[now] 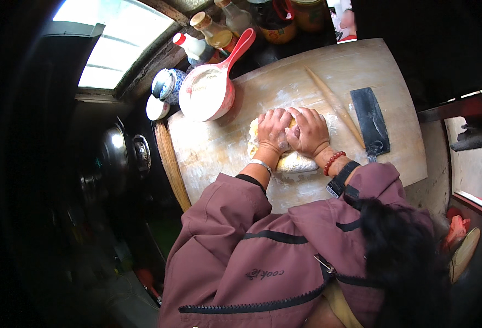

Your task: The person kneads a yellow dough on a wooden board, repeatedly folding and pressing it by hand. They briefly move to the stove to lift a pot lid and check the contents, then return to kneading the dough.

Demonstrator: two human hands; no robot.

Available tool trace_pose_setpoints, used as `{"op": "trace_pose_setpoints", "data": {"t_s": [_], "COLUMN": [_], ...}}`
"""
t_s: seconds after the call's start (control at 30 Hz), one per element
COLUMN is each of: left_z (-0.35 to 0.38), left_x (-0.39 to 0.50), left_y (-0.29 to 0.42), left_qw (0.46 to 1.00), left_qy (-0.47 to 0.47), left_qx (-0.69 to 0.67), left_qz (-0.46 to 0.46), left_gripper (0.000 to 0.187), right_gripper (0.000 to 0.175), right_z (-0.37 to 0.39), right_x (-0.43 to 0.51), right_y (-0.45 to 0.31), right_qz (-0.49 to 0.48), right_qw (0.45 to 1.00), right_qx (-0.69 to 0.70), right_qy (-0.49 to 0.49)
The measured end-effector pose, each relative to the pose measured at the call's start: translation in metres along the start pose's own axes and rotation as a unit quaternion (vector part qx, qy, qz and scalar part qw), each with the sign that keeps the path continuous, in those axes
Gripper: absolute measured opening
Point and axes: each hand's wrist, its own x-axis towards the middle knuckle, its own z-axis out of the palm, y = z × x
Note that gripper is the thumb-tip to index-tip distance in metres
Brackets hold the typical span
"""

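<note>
Floury, pale yellow dough (296, 162) lies on a wooden board (220, 151) dusted with flour. My left hand (274, 129) bears down on its left part, fingers curled over the far side. Tight beside it, my right hand (310, 133) grips the dough's right part, with the thumb touching the left hand. Both hands hide much of the dough. Right of them, a tapered wooden rolling pin (335, 106) rests aslant on the board. Past the pin lies a cleaver (370, 121) with a dark, flour-marked blade; my right sleeve is close to its handle.
A red-handled dipper (208, 94) holding flour stands at the board's far left corner. Behind it are a blue-and-white jar (171, 86), a small bowl (157, 108) and several bottles (214, 35). A straw brush (170, 164) runs along the left edge.
</note>
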Motion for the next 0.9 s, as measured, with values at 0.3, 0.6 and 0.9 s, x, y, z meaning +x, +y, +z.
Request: {"op": "trace_pose_setpoints", "data": {"t_s": [0.3,0.6,0.9], "left_z": [-0.020,-0.036,-0.014], "left_x": [0.005,-0.042,-0.128], "left_y": [0.014,0.041,0.063], "left_qw": [0.993,0.993,0.993], "left_qy": [-0.097,-0.008,0.057], "left_qx": [-0.012,0.114,0.088], "left_qz": [-0.065,0.020,-0.050], "left_gripper": [0.027,0.033,0.037], "right_gripper": [0.049,0.036,0.039], "right_z": [-0.019,-0.032,-0.038], "right_x": [0.009,-0.048,-0.115], "right_y": [-0.009,-0.055,-0.059], "right_qz": [0.136,0.046,-0.178], "right_qw": [0.980,0.997,0.981], "right_qx": [0.080,0.066,-0.022], "right_qy": [-0.119,0.017,-0.071]}}
